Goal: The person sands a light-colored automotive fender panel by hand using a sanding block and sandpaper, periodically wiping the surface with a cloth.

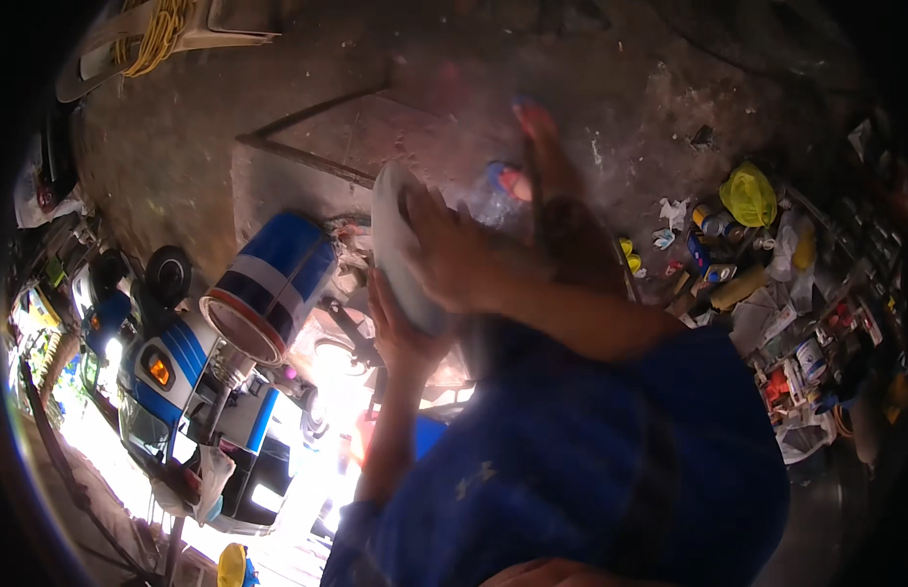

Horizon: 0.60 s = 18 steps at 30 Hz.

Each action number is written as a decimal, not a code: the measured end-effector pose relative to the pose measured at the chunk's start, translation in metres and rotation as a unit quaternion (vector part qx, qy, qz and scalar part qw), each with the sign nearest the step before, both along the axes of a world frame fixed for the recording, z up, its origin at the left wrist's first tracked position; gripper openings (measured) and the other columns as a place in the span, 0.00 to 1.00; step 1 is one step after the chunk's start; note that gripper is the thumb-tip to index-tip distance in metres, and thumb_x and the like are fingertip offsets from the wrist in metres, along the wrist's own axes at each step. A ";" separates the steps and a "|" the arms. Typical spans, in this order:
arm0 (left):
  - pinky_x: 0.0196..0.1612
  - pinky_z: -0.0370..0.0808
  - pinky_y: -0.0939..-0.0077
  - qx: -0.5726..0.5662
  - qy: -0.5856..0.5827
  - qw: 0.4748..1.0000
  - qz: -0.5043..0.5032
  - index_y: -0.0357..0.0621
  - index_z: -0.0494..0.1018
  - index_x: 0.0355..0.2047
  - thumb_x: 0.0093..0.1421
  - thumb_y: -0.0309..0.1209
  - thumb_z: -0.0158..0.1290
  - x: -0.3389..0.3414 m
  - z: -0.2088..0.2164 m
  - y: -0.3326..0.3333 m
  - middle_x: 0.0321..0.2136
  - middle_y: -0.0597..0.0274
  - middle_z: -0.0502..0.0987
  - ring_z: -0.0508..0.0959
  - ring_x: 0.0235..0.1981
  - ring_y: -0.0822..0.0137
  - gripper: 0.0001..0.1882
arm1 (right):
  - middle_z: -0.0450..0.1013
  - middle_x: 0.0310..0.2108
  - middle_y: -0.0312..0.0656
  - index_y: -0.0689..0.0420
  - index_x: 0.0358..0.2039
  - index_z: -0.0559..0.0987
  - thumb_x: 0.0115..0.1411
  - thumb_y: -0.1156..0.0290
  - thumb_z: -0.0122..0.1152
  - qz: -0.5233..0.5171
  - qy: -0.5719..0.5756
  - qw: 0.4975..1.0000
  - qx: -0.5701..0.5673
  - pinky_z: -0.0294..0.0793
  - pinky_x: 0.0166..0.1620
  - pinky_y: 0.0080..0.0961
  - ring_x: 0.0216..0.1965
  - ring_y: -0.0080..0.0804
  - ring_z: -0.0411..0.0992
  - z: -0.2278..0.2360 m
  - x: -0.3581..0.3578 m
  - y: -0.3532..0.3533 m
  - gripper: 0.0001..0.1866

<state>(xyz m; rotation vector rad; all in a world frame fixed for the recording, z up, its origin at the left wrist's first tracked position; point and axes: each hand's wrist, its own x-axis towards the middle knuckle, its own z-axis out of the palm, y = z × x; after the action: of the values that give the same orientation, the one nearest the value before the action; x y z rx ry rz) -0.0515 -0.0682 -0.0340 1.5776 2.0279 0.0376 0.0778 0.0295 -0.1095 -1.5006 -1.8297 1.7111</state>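
Supporting the lower end of a curved grey piece point(393, 230) in front of the blue shirt point(562, 430), the left hand point(405, 338) is curled round one edge; the right hand point(454, 252) lies across the face, loosely extended, and I cannot tell whether anything is beneath it. Left of the piece is a blue-and-white bucket point(278, 279); farther off, coiled yellow cable point(156, 39)
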 end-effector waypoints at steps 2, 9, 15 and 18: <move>0.62 0.74 0.42 0.008 -0.006 1.000 -0.009 0.39 0.45 0.77 0.38 0.59 0.77 0.000 0.001 0.000 0.70 0.31 0.57 0.67 0.67 0.31 0.75 | 0.42 0.78 0.62 0.70 0.75 0.49 0.77 0.49 0.33 0.057 -0.023 0.996 0.068 0.45 0.74 0.68 0.79 0.62 0.41 0.007 0.007 -0.027 0.40; 0.62 0.74 0.41 -0.014 -0.001 1.000 -0.005 0.39 0.44 0.77 0.38 0.60 0.76 -0.005 -0.003 0.001 0.70 0.29 0.57 0.66 0.67 0.30 0.76 | 0.37 0.79 0.61 0.67 0.77 0.44 0.77 0.49 0.35 0.052 0.023 0.998 -0.002 0.38 0.75 0.66 0.80 0.59 0.34 -0.009 0.014 -0.001 0.41; 0.63 0.73 0.41 -0.012 0.008 1.000 -0.014 0.39 0.44 0.77 0.38 0.61 0.76 0.003 0.001 0.003 0.70 0.30 0.57 0.66 0.68 0.30 0.77 | 0.31 0.80 0.57 0.63 0.79 0.40 0.77 0.47 0.35 0.036 0.041 0.998 0.000 0.30 0.76 0.65 0.81 0.55 0.29 -0.045 0.002 0.040 0.42; 0.64 0.73 0.41 -0.019 -0.005 1.000 -0.004 0.38 0.45 0.77 0.38 0.59 0.77 -0.001 0.004 0.003 0.70 0.30 0.57 0.66 0.68 0.30 0.76 | 0.31 0.81 0.57 0.62 0.79 0.40 0.77 0.47 0.33 0.026 0.083 0.996 -0.016 0.29 0.76 0.65 0.81 0.53 0.29 -0.040 0.007 0.026 0.42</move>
<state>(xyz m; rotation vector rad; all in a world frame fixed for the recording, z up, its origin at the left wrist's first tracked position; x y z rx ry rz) -0.0526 -0.0653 -0.0302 1.5595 2.0035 0.0039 0.0845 0.0557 -0.1490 -1.2895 -1.7800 1.8371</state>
